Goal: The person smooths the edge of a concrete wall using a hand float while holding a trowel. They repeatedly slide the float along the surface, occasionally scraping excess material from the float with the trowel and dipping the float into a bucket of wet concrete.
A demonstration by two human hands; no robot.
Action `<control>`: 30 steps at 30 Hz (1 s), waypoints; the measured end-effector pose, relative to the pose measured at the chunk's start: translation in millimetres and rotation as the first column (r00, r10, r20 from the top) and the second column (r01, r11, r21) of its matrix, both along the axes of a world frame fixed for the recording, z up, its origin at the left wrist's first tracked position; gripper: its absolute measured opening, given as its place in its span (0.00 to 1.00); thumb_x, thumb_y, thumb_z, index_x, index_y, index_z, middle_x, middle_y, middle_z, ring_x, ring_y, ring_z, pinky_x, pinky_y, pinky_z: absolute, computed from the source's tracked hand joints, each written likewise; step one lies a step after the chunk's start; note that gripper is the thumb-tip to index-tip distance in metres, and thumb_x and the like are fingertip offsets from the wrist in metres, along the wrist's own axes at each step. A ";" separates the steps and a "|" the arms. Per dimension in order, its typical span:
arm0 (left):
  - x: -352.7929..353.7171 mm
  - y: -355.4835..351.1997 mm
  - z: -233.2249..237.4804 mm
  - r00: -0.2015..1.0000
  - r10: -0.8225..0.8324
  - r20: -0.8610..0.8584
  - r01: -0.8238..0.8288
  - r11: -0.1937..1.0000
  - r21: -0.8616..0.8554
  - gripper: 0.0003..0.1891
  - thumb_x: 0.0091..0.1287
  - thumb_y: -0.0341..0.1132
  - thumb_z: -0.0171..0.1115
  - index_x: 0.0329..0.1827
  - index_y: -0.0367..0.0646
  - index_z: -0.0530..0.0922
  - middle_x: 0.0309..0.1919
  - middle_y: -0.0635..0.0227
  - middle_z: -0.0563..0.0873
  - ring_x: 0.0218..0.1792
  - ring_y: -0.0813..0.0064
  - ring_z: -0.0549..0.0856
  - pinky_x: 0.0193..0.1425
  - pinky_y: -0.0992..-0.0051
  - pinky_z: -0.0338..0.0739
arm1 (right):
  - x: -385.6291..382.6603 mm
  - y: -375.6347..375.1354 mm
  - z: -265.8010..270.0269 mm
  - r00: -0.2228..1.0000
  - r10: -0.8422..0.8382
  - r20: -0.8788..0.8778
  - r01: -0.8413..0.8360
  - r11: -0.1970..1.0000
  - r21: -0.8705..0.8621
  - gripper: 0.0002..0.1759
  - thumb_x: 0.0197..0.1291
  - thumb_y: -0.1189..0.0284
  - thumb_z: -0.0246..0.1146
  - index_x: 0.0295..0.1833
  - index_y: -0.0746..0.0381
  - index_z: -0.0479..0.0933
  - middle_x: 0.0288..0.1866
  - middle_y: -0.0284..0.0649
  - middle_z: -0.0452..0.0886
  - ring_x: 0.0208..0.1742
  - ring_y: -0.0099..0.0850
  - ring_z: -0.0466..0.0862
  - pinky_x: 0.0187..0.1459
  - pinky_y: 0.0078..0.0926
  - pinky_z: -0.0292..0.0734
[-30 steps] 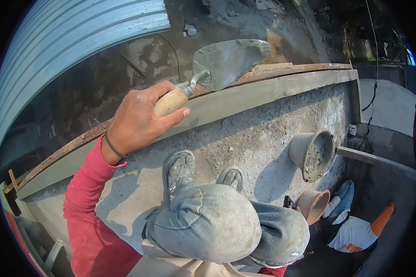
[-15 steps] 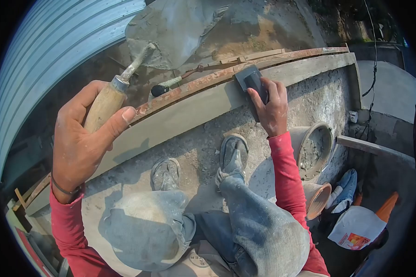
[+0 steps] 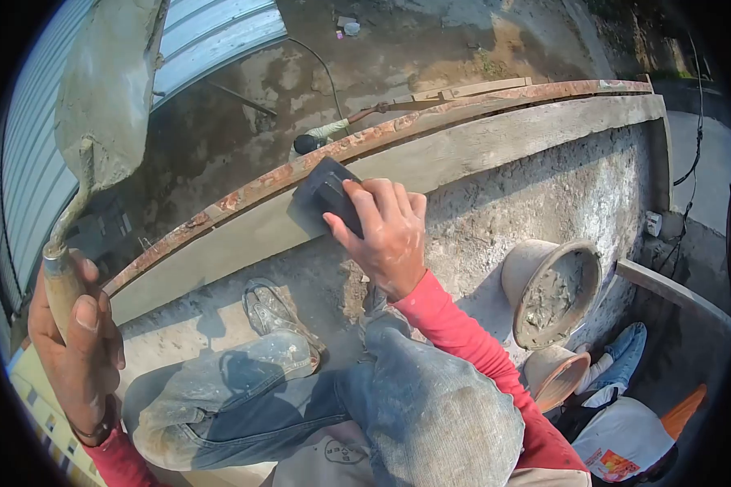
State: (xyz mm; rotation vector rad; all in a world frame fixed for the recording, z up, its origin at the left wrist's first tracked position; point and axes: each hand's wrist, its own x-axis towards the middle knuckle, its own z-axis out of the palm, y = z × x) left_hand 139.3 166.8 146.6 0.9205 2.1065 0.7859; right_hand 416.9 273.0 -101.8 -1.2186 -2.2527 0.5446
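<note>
My left hand [image 3: 77,341] is wrapped round the wooden handle of a trowel [image 3: 110,89], held upright at the left with its mortar-smeared blade near the top edge. My right hand [image 3: 390,235] grips a dark float [image 3: 330,195], which lies against the smooth grey top of the ledge [image 3: 463,154]. A strip of red-brown formwork [image 3: 382,134] runs along the ledge's far side. Right of my right arm stands a bucket [image 3: 551,294] with wet grey mortar inside.
Below the ledge a person [image 3: 321,138] reaches an arm out. Another person [image 3: 621,434] is at the lower right, beside a smaller bucket [image 3: 557,378]. A board [image 3: 674,292] juts from the wall at the right. Cables hang at the upper right.
My right hand and the float have moved left along the ledge. My left hand has moved left and down, and the trowel blade has swung to the upper left. My left foot has shifted.
</note>
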 end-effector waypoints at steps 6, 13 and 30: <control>8.3 -16.1 22.6 0.993 0.067 0.096 -0.070 0.997 0.032 0.30 0.76 0.55 0.70 0.63 0.36 0.74 0.30 0.77 0.74 0.19 0.92 0.69 0.17 0.89 0.64 | 59.8 55.0 -4.0 0.980 -0.177 0.096 0.162 0.976 0.144 0.26 0.59 0.59 0.81 0.59 0.57 0.85 0.51 0.36 0.85 0.50 0.36 0.85 0.53 0.39 0.70; 11.1 5.6 -9.8 0.994 0.063 0.092 -0.066 0.997 0.029 0.27 0.78 0.52 0.69 0.63 0.37 0.75 0.30 0.78 0.74 0.21 0.92 0.68 0.18 0.89 0.64 | 40.8 30.4 -11.1 0.971 -0.233 0.046 0.222 0.960 0.171 0.24 0.60 0.57 0.80 0.55 0.59 0.84 0.48 0.37 0.85 0.47 0.36 0.85 0.50 0.39 0.69; 13.3 16.1 -17.8 0.993 0.017 0.119 -0.013 0.999 -0.029 0.23 0.72 0.49 0.73 0.56 0.39 0.80 0.26 0.78 0.77 0.20 0.90 0.72 0.23 0.84 0.65 | -20.6 -37.8 -2.7 0.993 0.116 0.004 -0.116 0.991 0.063 0.26 0.57 0.60 0.81 0.59 0.59 0.84 0.51 0.36 0.83 0.50 0.36 0.83 0.53 0.39 0.72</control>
